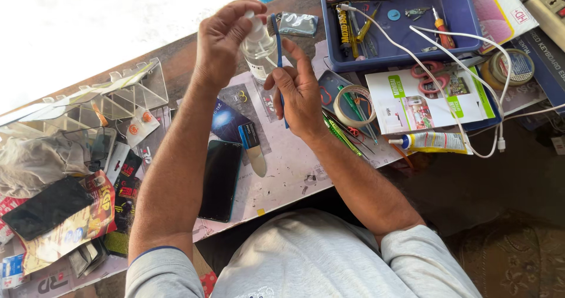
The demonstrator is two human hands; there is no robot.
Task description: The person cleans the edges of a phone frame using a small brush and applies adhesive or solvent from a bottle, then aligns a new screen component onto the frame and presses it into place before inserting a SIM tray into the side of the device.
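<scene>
My left hand (222, 39) is closed over the pump top of a small clear bottle (259, 54) and holds it up above the table. My right hand (299, 92) holds a blue-handled brush (278, 39) upright, its bristles right beside the bottle's top. Below them on the work mat lie a dark phone (220, 180) face up and a metal scraper with a black handle (253, 151).
A blue tray (456, 24) of tools stands at the back right, with a white cable (471, 86) looping out of it. A tape roll (353, 105), green tweezers (341, 134), a glue tube (432, 142) and red scissors (432, 77) lie right. Clear plastic stands (126, 95) and packets sit left.
</scene>
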